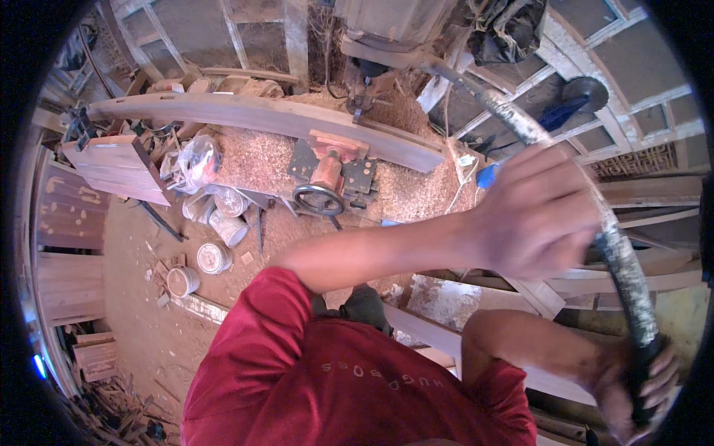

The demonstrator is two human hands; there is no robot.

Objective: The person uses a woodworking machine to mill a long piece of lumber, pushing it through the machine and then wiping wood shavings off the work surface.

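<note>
A thick, grimy flexible shaft [520, 123] runs from a motor unit [394, 26] at the top down the right side to a black handle [645, 364]. My left hand [539, 215], blurred, reaches across from my red sleeve and closes over the middle of the shaft. My right hand [639, 390] grips the black handle at the lower right. Whatever sits at the shaft's tip lies beyond the picture's edge.
A long curved wooden plank [260, 115] lies across a sawdust-covered floor [245, 156]. A machine with a red part and a handwheel [327, 178] stands beyond my arm. Round tins [212, 256], a plastic bag [195, 160], wooden panels [119, 167] and lattice frames [632, 89] surround the spot.
</note>
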